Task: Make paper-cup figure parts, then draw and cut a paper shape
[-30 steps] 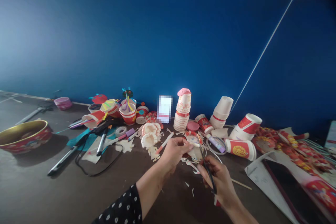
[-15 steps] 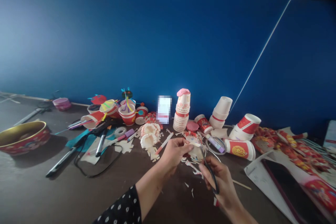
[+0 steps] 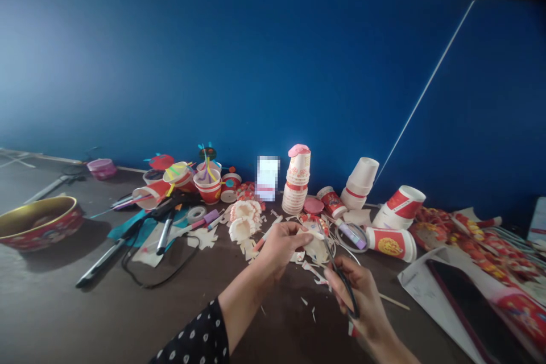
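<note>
My left hand (image 3: 285,245) is closed, pinching a small white piece of paper (image 3: 316,235) between thumb and fingers. My right hand (image 3: 357,290) grips a pair of scissors (image 3: 346,280) by the dark handles, with the blades pointing up and away beside the paper. Whether the blades touch the paper I cannot tell. Below and behind both hands lie white paper scraps (image 3: 313,271) on the dark table (image 3: 205,324). A purple glue stick (image 3: 353,235) lies just beyond the scissors.
A tall stack of paper cups (image 3: 296,185) stands ahead, with other cups (image 3: 390,243) to the right. At far right a dark phone (image 3: 473,307) rests on white paper. Left are a gold-lined bowl (image 3: 40,227), decorated cups (image 3: 208,189) and a hot glue gun (image 3: 162,210).
The view has shifted very slightly. Both hands stay in nearly the same place, with the paper and scissors still held; the blade and paper have shifted only slightly.
</note>
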A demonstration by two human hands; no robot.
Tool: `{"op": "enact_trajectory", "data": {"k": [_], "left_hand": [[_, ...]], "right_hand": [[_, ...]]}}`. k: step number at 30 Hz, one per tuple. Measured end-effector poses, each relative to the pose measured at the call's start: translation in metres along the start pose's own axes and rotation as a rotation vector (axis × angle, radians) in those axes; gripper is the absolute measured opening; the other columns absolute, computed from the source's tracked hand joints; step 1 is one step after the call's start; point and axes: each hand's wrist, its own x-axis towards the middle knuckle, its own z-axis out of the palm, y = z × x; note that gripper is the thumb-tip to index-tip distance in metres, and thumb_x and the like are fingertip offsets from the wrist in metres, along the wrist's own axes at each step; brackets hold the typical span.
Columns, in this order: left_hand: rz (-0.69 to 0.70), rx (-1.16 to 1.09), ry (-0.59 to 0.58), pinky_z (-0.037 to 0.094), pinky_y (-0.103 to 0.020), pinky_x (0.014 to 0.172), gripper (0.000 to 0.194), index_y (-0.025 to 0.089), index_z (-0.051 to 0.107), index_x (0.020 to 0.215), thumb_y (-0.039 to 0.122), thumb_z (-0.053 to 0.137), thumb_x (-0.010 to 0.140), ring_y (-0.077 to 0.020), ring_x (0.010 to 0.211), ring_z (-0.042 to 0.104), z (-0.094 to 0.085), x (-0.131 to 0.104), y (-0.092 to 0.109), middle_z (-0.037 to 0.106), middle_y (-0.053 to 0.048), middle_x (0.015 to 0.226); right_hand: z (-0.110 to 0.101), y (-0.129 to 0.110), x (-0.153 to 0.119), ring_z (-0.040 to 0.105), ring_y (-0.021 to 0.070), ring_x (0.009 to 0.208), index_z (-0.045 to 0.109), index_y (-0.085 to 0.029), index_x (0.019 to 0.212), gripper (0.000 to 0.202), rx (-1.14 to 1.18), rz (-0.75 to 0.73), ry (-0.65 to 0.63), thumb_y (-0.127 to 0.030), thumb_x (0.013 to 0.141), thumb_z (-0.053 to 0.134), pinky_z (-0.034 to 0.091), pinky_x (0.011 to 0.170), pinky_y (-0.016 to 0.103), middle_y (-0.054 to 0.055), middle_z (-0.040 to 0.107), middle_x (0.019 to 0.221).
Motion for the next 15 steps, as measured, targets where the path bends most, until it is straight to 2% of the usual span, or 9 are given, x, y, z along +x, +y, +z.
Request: {"op": "enact_trajectory", "data": {"k": [15], "left_hand": [[0.034,0.068,-0.089,0.028,-0.021,0.048,0.019,0.013,0.056,0.055,0.029,0.066,0.06,-0.0067,0.046,0.039,-0.011,0.005,-0.003,0.048,0.002,0.049]], "right_hand": [[0.0,0.002,-0.002,0.027,0.0048,0.033,0.048,-0.019,0.059,0.035,-0.044,-0.005,-0.04,-0.051,0.064,0.06,0.023,0.031,0.017,-0.01,0.031,0.042]]}}
